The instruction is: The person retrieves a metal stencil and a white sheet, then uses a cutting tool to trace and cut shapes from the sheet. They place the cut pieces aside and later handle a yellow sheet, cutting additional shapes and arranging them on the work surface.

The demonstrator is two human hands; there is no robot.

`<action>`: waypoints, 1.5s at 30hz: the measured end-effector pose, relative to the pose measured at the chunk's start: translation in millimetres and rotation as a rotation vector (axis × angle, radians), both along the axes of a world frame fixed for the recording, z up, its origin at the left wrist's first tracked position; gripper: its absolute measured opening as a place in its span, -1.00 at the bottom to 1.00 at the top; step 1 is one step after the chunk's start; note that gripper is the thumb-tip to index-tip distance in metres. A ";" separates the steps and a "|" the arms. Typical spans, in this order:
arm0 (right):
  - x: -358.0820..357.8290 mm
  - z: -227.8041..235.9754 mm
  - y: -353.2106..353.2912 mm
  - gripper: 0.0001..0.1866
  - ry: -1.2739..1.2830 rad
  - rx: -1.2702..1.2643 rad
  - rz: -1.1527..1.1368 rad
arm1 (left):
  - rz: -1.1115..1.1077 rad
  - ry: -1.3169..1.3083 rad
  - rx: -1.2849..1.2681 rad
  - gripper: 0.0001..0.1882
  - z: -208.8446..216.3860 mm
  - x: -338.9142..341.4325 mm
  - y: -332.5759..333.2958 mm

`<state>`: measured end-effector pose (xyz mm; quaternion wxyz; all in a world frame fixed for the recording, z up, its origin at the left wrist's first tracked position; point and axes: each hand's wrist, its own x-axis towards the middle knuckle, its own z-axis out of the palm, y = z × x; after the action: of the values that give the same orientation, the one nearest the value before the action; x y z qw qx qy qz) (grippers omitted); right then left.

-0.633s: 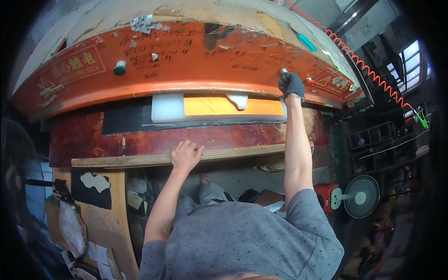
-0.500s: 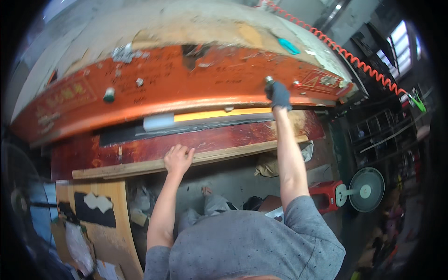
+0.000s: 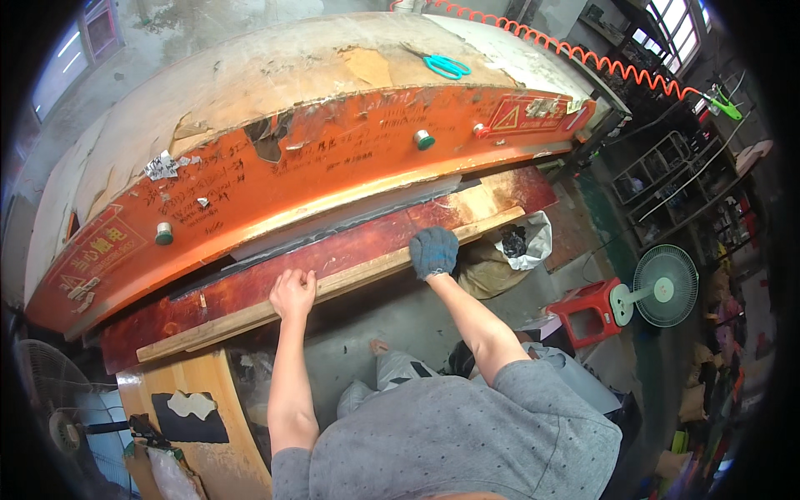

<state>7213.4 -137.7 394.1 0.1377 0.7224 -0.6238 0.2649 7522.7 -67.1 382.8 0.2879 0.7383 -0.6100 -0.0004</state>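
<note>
My bare left hand [image 3: 293, 293] is closed at the near edge of a dark red board [image 3: 350, 254], its fingers bent over a pale wooden strip [image 3: 367, 277] that runs along that edge. Farther right, my right hand [image 3: 433, 252], in a dark blue-grey glove, is also closed on the strip. The red board lies partly beneath a wide orange machine beam [image 3: 333, 167]. Two green push buttons stick out of the beam, the right button [image 3: 424, 140] and the left button [image 3: 164, 233].
Teal-handled scissors [image 3: 442, 65] lie on top of the machine. A red coiled hose [image 3: 583, 57] hangs at the upper right. A white sack [image 3: 533, 242], a red stool [image 3: 586, 315] and a fan [image 3: 664, 287] stand right. A wooden side table [image 3: 242, 417] is at lower left.
My right hand has left the right green button and come down onto the wooden strip. My left hand's fingers have curled in. The yellow strip under the beam no longer shows; the view has turned.
</note>
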 end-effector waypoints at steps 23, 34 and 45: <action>-19.3 39.5 49.0 -0.63 0.178 0.506 0.067 | -0.105 0.098 0.024 -0.78 -7.2 -9.2 64.7; 56.0 99.2 3.1 -0.18 -0.268 0.450 0.070 | -0.043 0.083 -0.008 -0.82 -5.1 -51.0 152.3; 121.6 85.6 24.4 -0.21 0.032 0.627 -0.181 | -0.101 0.075 0.006 -0.85 -5.2 -65.9 212.5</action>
<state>7335.0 -113.3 479.7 -0.0585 0.6752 -0.7345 0.0349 7456.8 145.5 377.6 0.3077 0.7069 -0.6353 -0.0444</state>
